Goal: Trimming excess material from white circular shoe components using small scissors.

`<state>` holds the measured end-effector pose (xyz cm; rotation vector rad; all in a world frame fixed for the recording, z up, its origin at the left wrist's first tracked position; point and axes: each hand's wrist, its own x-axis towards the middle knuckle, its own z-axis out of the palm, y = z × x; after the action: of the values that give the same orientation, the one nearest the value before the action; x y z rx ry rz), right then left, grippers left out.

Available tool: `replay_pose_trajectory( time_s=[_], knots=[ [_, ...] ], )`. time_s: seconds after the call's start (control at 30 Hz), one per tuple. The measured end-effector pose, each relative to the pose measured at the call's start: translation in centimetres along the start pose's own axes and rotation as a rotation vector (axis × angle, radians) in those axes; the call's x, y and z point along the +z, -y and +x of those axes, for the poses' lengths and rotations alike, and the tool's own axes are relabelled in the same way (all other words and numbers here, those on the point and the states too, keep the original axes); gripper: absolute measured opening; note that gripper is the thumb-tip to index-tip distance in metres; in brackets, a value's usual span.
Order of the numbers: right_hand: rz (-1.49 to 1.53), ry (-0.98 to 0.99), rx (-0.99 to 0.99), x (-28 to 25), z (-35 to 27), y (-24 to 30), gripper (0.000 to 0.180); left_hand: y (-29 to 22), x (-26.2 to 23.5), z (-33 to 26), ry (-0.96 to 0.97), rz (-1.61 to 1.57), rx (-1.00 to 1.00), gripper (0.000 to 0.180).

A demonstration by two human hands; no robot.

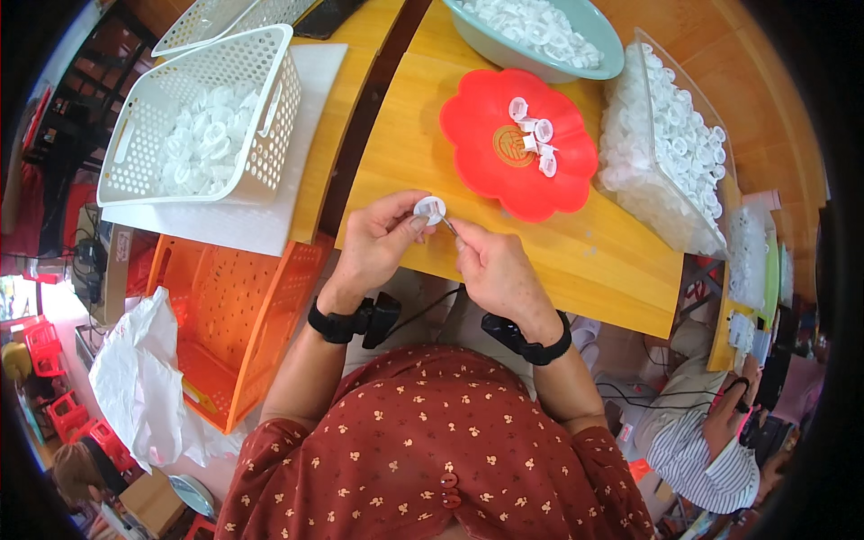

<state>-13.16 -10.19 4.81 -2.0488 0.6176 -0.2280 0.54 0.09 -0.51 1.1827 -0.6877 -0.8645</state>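
Observation:
Just above the near edge of the yellow wooden table [396, 171], my left hand [373, 243] pinches a small white round plastic cap [430, 209] between thumb and fingers. My right hand [499, 270] is closed around a thin dark metal tool [450, 226], its tip at the cap's rim. What kind of tool it is, I cannot make out, as the fingers cover most of it. Beyond my hands lies a red flower-shaped plate [472, 112] with several similar white pieces [544, 130] on it.
A teal bowl [610, 49] and a clear bin [652, 135], both heaped with white pieces, stand farther back. To the left are a white perforated basket [283, 99] of pieces and, lower, an orange crate [220, 351]. A person in a striped shirt [711, 468] is at the lower right.

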Motion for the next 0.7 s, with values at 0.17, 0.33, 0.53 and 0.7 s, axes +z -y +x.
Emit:
replay_pose_trajectory(
  time_s=[0.17,0.33,0.53,0.7],
  knots=[
    [-0.065,-0.008,-0.05,-0.1,0.1,0.0,0.026,-0.1,-0.1,0.2,0.022,0.0,-0.015,0.027],
    [-0.173,0.013,-0.111,-0.3,0.4,0.0,0.025,0.0,0.0,0.2,0.022,0.002,-0.025,0.026],
    [-0.209,0.042,-0.133,-0.2,0.7,-0.1,0.022,-0.3,0.1,0.2,0.033,0.065,-0.019,0.021],
    [-0.338,0.151,-0.119,-0.7,1.3,0.2,0.018,-0.6,0.3,0.2,0.047,0.136,-0.002,0.02]
  ],
)
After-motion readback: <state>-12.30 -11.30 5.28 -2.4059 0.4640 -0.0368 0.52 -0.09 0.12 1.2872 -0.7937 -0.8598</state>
